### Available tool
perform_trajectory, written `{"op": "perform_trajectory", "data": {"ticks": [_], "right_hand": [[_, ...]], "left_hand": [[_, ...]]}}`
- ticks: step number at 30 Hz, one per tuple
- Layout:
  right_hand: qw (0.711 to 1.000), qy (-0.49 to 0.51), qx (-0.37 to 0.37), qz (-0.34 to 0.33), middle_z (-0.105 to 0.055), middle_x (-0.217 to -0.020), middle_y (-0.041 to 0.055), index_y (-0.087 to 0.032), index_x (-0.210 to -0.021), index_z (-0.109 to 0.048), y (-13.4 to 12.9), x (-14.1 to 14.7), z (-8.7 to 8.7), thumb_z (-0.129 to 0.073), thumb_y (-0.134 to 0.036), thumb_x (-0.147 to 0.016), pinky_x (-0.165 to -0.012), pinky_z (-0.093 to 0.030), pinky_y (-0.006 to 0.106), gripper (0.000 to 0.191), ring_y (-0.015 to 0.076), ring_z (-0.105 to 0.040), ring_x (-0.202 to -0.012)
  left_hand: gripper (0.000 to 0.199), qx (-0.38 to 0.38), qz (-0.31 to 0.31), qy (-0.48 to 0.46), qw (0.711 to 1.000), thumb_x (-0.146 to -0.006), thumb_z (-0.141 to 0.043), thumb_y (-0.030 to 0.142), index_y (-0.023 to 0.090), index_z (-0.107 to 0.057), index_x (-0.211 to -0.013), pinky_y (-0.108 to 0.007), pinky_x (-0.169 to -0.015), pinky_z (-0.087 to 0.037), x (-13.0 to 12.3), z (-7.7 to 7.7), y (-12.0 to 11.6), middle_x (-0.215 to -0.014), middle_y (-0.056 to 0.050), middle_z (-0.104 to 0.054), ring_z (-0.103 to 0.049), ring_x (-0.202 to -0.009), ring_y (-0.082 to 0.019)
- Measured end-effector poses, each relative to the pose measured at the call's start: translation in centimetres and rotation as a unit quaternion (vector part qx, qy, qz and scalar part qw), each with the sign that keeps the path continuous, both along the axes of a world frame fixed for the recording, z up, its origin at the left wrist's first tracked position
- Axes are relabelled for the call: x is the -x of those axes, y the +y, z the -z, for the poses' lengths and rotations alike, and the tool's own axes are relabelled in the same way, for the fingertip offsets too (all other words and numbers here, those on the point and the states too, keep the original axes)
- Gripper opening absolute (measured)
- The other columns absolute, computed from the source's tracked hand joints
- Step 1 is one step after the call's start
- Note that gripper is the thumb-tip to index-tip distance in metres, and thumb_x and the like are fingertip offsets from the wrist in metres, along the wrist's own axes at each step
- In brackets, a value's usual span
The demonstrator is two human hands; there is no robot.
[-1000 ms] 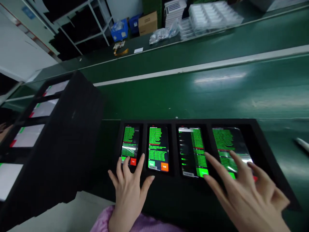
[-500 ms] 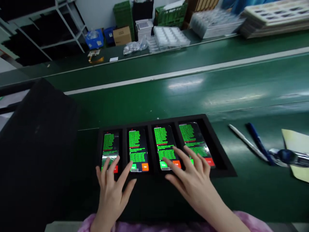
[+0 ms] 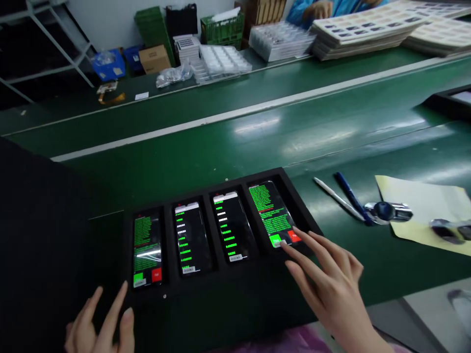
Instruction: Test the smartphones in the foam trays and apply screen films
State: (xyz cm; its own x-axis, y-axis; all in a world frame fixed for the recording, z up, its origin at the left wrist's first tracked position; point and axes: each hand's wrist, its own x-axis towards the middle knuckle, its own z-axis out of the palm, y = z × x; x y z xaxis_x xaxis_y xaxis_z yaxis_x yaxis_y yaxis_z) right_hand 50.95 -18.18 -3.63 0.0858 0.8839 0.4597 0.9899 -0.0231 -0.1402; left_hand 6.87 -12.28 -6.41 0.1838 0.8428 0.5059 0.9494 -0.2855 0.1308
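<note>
A black tray (image 3: 217, 274) with slots holds several phones on the green bench. The leftmost phone (image 3: 147, 245) and the rightmost phone (image 3: 271, 211) show green text with a green and a red button. Darker list screens with a pale top bar are on the second phone (image 3: 191, 238) and the third phone (image 3: 233, 225). My right hand (image 3: 327, 274) is open, its fingertips at the lower edge of the rightmost phone. My left hand (image 3: 101, 323) is open and holds nothing, just below and left of the leftmost phone.
Right of the tray lie a white pen (image 3: 338, 198), a blue pen (image 3: 351, 196), a shiny metal item (image 3: 390, 212) and yellowish paper (image 3: 423, 206). A dark box (image 3: 37, 235) stands left. Across the bench are stacked trays (image 3: 368, 27) and a person's hand (image 3: 318, 10).
Both middle phones went from green text with buttons to list screens. My right hand moved to the rightmost phone, my left hand back off the phones. The view has shifted right.
</note>
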Motion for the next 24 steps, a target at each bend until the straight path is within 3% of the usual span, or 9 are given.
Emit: {"op": "perform_trajectory", "data": {"ticks": [2,5,8,11,19,22,24], "right_hand": [[1.0,-0.003,0.018,0.012,-0.065,-0.143,0.0132,-0.031,-0.135,-0.069,-0.1,0.9,0.1,-0.046,-0.035,-0.111,-0.099,-0.042,0.054,0.034,0.0339,-0.058,-0.13],[0.995,-0.023,0.069,0.063,-0.051,-0.156,0.019,-0.034,-0.146,-0.063,-0.2,2.9,0.7,-0.041,-0.048,-0.11,-0.096,-0.046,0.059,0.044,0.0416,-0.052,-0.137],[0.991,-0.034,0.105,0.076,-0.04,-0.164,0.0188,-0.043,-0.15,-0.059,-0.3,4.7,1.5,-0.048,-0.058,-0.106,-0.1,-0.046,0.068,0.048,0.0494,-0.04,-0.147],[0.99,-0.06,0.118,0.055,-0.05,-0.155,0.0165,-0.049,-0.148,-0.06,0.9,5.1,2.1,-0.059,-0.065,-0.099,-0.104,-0.041,0.076,0.051,0.0518,-0.036,-0.149],[0.994,-0.064,0.08,0.043,-0.058,-0.144,0.0208,-0.042,-0.139,-0.07,7.8,4.3,1.8,-0.066,-0.058,-0.098,-0.1,-0.036,0.087,0.045,0.0554,-0.041,-0.144],[0.996,-0.02,0.081,0.021,-0.059,-0.143,0.0182,-0.047,-0.144,-0.065,7.7,3.1,1.1,-0.06,-0.059,-0.101,-0.097,-0.038,0.088,0.045,0.0548,-0.043,-0.143],[0.997,0.014,0.071,0.011,-0.06,-0.144,0.0161,-0.046,-0.15,-0.059,7.1,1.2,0.2,-0.052,-0.058,-0.105,-0.097,-0.045,0.08,0.047,0.0498,-0.045,-0.142]], "left_hand": [[0.063,0.008,-0.031,-0.016,0.999,-0.101,-0.061,0.034,0.043,-0.044,-0.161,-0.069,-0.12,-0.036,-1.6,-0.5,-0.4,-0.162,-0.01,-0.05,-0.055,-0.139,-0.039],[0.054,0.079,-0.023,-0.003,0.997,-0.102,-0.059,0.042,0.039,-0.053,-0.155,-0.067,-0.121,-0.037,-4.9,-1.4,-1.1,-0.155,-0.012,-0.051,-0.056,-0.136,-0.037],[0.045,0.174,-0.022,0.047,0.983,-0.103,-0.052,0.051,0.044,-0.061,-0.148,-0.078,-0.122,-0.027,-8.2,-1.8,-1.4,-0.157,-0.011,-0.046,-0.045,-0.145,-0.04],[0.045,0.24,-0.055,0.089,0.965,-0.105,-0.043,0.058,0.053,-0.055,-0.149,-0.093,-0.108,-0.025,-10.4,-1.8,-0.4,-0.156,-0.011,-0.042,-0.036,-0.148,-0.047],[0.047,0.276,-0.085,0.082,0.954,-0.104,-0.043,0.063,0.055,-0.053,-0.149,-0.095,-0.103,-0.025,-13.1,-2.4,7.3,-0.153,-0.016,-0.039,-0.028,-0.153,-0.054],[0.047,0.286,-0.086,0.073,0.951,-0.105,-0.04,0.063,0.055,-0.053,-0.15,-0.096,-0.104,-0.024,-13.1,-2.8,7.7,-0.152,-0.016,-0.04,-0.026,-0.154,-0.055],[0.049,0.269,-0.085,0.053,0.958,-0.106,-0.04,0.062,0.051,-0.053,-0.151,-0.096,-0.103,-0.026,-12.8,-2.9,7.2,-0.156,-0.017,-0.038,-0.023,-0.155,-0.057]]}}
